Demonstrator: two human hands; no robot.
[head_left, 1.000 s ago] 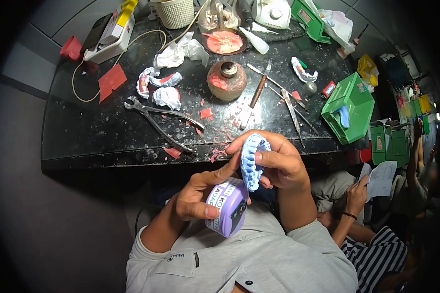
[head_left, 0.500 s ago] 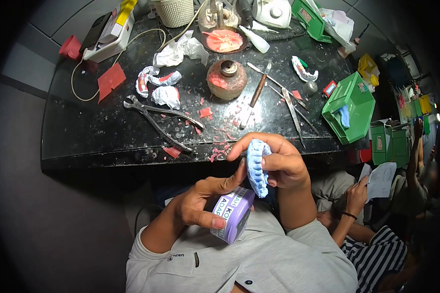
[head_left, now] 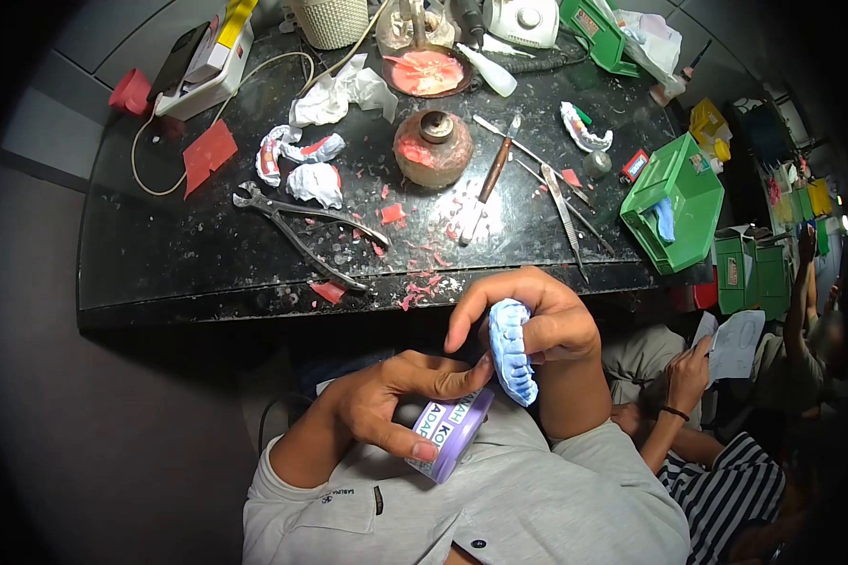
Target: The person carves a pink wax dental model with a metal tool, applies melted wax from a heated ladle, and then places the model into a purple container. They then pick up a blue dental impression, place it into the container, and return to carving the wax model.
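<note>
**Blue dental cast held over lap, purple tin below it**

The blue dental cast [head_left: 513, 350] sits upright on edge in the person's right hand [head_left: 548, 320], its row of teeth facing left. The fingers curl over the top and the thumb presses from the side, so this hand is closed around it. The cast hangs in front of the chest, short of the near edge of the desk [head_left: 160, 254].

Just below it, the left hand [head_left: 384, 395] grips a round purple tin [head_left: 448, 430] with white lettering. The thumb lies along the tin's side, and the forefinger stretches out to the lower end of the cast.

On the desk beyond lie pliers [head_left: 303, 231], scattered pink wax scraps [head_left: 394, 215], a wax-smeared spirit lamp [head_left: 432, 147] and a wooden-handled wax knife [head_left: 491, 179]. A green bin [head_left: 676, 202] stands at the right edge. Farther right, a co-worker's hand [head_left: 685, 377] holds a sheet of paper [head_left: 737, 344].
</note>
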